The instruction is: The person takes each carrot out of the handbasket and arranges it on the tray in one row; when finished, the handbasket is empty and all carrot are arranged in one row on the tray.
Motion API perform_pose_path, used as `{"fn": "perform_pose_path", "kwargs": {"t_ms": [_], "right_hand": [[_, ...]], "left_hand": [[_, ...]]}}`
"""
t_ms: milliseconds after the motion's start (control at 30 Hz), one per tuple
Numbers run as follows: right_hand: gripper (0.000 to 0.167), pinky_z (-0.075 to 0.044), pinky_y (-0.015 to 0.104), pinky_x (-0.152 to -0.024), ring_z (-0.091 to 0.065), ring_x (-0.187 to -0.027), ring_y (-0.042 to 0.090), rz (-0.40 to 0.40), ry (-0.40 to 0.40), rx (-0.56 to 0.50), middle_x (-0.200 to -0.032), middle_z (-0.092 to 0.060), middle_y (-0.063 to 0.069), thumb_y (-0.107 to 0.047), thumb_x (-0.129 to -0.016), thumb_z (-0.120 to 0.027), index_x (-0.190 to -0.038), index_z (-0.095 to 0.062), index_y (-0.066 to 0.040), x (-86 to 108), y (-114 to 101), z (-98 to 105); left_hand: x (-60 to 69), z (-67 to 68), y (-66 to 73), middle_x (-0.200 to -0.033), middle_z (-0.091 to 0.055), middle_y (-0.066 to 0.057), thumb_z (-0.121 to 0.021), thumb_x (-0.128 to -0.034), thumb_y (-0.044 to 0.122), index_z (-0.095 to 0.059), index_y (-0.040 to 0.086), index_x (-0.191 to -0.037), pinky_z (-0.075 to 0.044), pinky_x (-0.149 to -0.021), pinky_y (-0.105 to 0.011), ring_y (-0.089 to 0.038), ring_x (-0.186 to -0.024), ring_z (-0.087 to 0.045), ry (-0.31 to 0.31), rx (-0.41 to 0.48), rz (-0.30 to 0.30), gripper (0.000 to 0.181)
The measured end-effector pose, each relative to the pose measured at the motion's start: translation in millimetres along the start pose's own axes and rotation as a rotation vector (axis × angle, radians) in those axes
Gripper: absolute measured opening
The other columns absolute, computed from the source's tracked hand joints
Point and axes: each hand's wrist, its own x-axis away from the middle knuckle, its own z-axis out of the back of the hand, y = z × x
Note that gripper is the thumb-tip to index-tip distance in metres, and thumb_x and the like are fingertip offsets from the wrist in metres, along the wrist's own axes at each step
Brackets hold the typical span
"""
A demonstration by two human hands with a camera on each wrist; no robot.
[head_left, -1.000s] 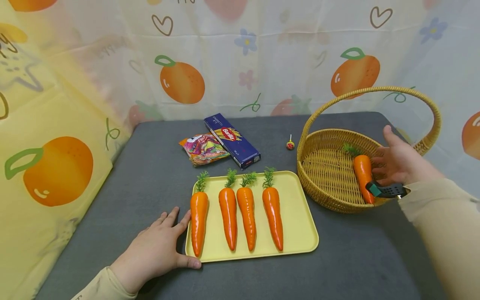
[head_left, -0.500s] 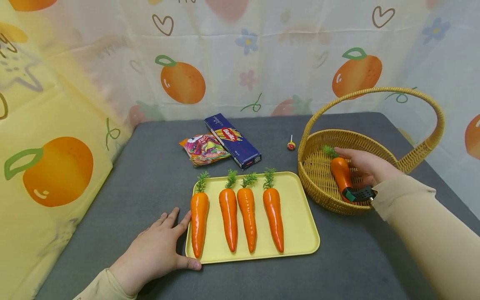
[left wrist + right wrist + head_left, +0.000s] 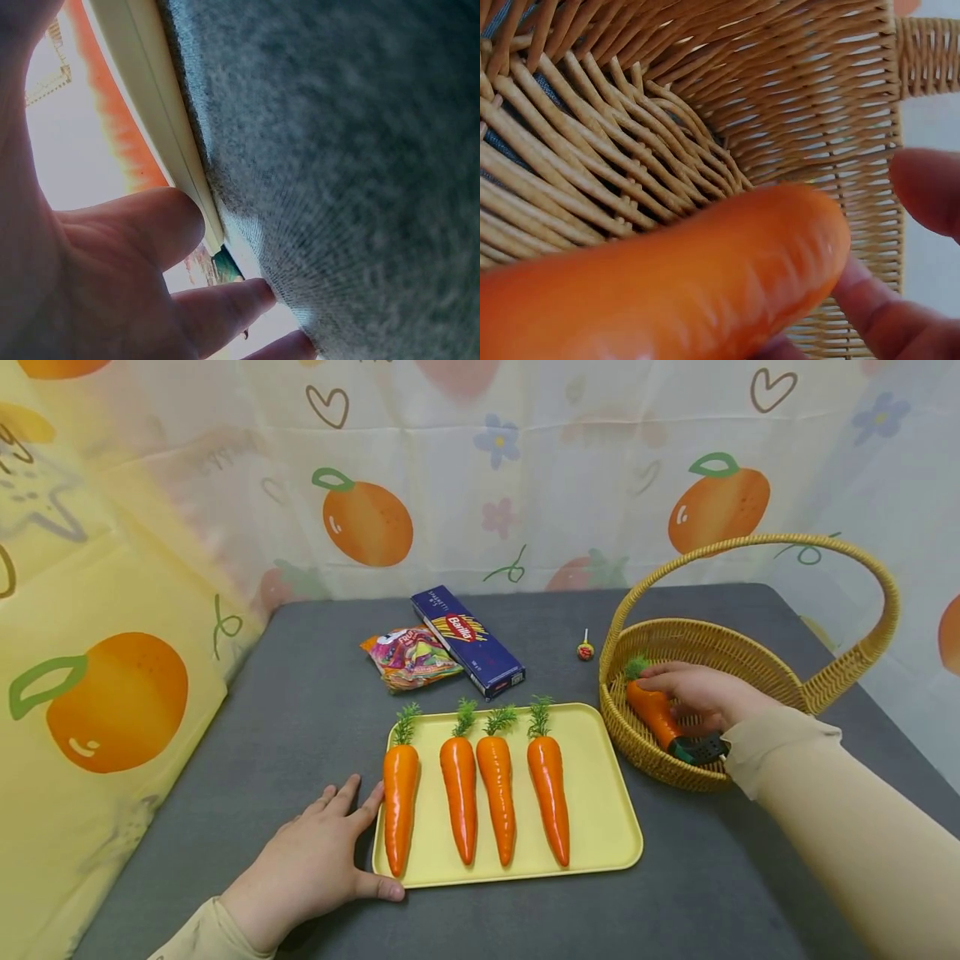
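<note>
My left hand (image 3: 307, 852) lies spread at the left edge of the yellow tray (image 3: 600, 810), thumb by its near corner. In the left wrist view that thumb (image 3: 142, 221) touches the rim. Several orange carrots (image 3: 402, 802) with green tops lie side by side on the tray. Inside the wicker basket (image 3: 660, 768), my right hand (image 3: 705, 693) rests against the right side of another carrot (image 3: 654, 710). The right wrist view shows this carrot (image 3: 705, 277) close up, a finger (image 3: 877, 307) touching its end and another digit apart from it. Its tip is hidden.
Behind the tray lie a blue Barilla spaghetti box (image 3: 468, 643) and a colourful candy bag (image 3: 411, 658). A lollipop (image 3: 585, 647) lies left of the basket. The basket's tall handle (image 3: 750, 541) arches over its opening. A printed curtain (image 3: 450, 485) hangs behind the grey table (image 3: 300, 693).
My right hand has moved left inside the basket, and the carrot there has shifted left with it, towards the basket's left wall. The left hand and tray have stayed in place.
</note>
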Motion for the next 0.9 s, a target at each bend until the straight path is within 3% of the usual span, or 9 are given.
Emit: {"fn": "perform_pose_path", "kwargs": {"t_ms": [167, 333, 500, 667, 767, 900], "right_hand": [[0.075, -0.058, 0.034, -0.084, -0.061, -0.094, 0.018, 0.033, -0.046, 0.038, -0.135, -0.05, 0.015, -0.018, -0.11, -0.063, -0.173, -0.024, -0.005, -6.0, -2.5, -6.8], [0.082, -0.061, 0.036, -0.084, -0.063, -0.1, 0.023, 0.051, -0.073, 0.026, -0.14, -0.046, 0.022, -0.007, -0.106, -0.067, -0.172, -0.02, -0.003, -7.2, -3.9, -11.7], [0.083, -0.062, 0.037, -0.086, -0.06, -0.109, 0.026, 0.107, -0.041, -0.02, -0.15, -0.041, 0.025, -0.004, -0.106, -0.065, -0.173, -0.015, -0.003, -4.5, -4.2, -9.8], [0.079, -0.059, 0.036, -0.092, -0.055, -0.121, 0.028, 0.215, 0.016, -0.1, -0.153, -0.04, 0.022, -0.002, -0.11, -0.062, -0.173, -0.015, -0.005, 1.8, -4.2, -6.3], [0.068, -0.059, 0.033, -0.092, -0.053, -0.122, 0.023, 0.28, 0.062, -0.189, -0.147, -0.042, 0.014, -0.003, -0.111, -0.062, -0.168, -0.025, -0.012, 7.8, -3.9, -6.0], [0.053, -0.059, 0.029, -0.091, -0.054, -0.119, 0.017, 0.336, 0.129, -0.341, -0.136, -0.046, 0.002, -0.005, -0.111, -0.064, -0.152, -0.041, -0.029, 17.5, -3.0, -8.3]], "left_hand": [[-0.1, 0.4, -0.2, -0.175, -0.034, -0.032, -0.078, -0.0605, 0.098, -0.039, 0.018, -0.174, -0.047, -0.1, -0.086, -0.063, -0.155, -0.039, -0.008, 0.003, 0.009, 0.144], [-0.7, 0.1, -0.6, -0.175, -0.034, -0.032, -0.079, -0.0606, 0.098, -0.039, 0.017, -0.173, -0.047, -0.1, -0.086, -0.063, -0.155, -0.039, -0.012, 0.005, 0.011, 0.144], [-0.3, -0.3, -0.4, -0.175, -0.034, -0.032, -0.079, -0.0607, 0.097, -0.04, 0.017, -0.173, -0.047, -0.101, -0.086, -0.063, -0.155, -0.039, -0.009, 0.008, 0.01, 0.144], [0.8, -1.2, -0.6, -0.174, -0.035, -0.032, -0.079, -0.0604, 0.097, -0.041, 0.017, -0.173, -0.047, -0.102, -0.085, -0.063, -0.155, -0.039, 0.002, 0.008, 0.002, 0.144], [0.9, -1.2, -0.7, -0.174, -0.035, -0.032, -0.079, -0.0604, 0.097, -0.041, 0.017, -0.173, -0.047, -0.102, -0.085, -0.063, -0.155, -0.039, 0.005, 0.011, 0.002, 0.143], [0.6, -0.5, -0.9, -0.174, -0.036, -0.032, -0.079, -0.0604, 0.097, -0.04, 0.017, -0.173, -0.047, -0.101, -0.085, -0.063, -0.155, -0.04, 0.011, 0.013, -0.001, 0.143]]}}
